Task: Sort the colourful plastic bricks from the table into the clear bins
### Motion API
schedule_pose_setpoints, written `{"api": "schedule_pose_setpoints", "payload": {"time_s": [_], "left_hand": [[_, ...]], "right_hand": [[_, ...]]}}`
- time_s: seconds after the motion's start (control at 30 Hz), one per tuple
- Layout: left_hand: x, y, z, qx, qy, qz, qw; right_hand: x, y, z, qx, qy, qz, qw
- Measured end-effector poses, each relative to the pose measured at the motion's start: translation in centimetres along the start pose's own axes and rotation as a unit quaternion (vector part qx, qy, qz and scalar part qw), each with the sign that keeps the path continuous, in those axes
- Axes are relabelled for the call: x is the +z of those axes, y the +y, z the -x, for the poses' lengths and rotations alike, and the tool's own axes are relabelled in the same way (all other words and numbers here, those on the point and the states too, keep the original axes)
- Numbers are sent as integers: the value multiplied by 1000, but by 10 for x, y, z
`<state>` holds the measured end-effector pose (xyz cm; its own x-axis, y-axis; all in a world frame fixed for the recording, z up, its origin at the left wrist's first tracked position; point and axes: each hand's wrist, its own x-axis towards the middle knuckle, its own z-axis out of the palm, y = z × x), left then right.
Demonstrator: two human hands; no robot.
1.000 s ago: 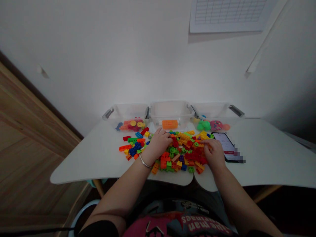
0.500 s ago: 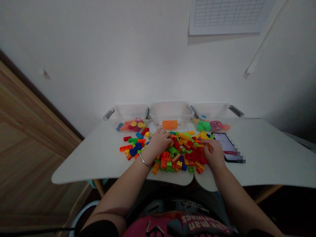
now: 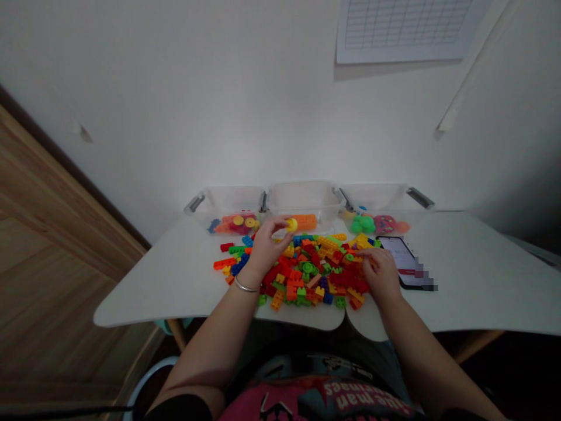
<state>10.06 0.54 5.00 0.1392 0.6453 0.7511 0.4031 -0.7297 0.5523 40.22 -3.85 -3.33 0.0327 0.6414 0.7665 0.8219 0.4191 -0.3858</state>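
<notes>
A heap of toy building bricks (image 3: 309,279) in red, orange, yellow, green and blue lies on the table. My left hand (image 3: 268,242) is raised over the heap's far left part, thumb and fingers closed on a small round yellow toy piece (image 3: 291,224). Behind that piece, an orange cylinder-like toy (image 3: 307,222) shows through the middle clear bin (image 3: 305,204). My right hand (image 3: 380,273) rests against the heap's right edge, its index finger stretched over the bricks and the thumb apart from it. Nothing can be seen held there.
A left clear bin (image 3: 232,197) holds red, orange and yellow toys. The right clear bin (image 3: 379,197) holds green and pink toys. Beside my right hand lies a phone (image 3: 401,257). The white table (image 3: 473,275) backs onto a wall carrying a printed sheet (image 3: 403,29).
My left hand has lifted from the bricks and moved slightly left and up, now with the round yellow toy piece in its fingers. My right hand stays in place.
</notes>
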Motion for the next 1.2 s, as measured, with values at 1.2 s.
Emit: {"api": "schedule_pose_setpoints", "payload": {"time_s": [1.2], "left_hand": [[-73,-72,-73,-313,47,-400,860]], "right_hand": [[1,1,0,7,-9,5,1000]]}}
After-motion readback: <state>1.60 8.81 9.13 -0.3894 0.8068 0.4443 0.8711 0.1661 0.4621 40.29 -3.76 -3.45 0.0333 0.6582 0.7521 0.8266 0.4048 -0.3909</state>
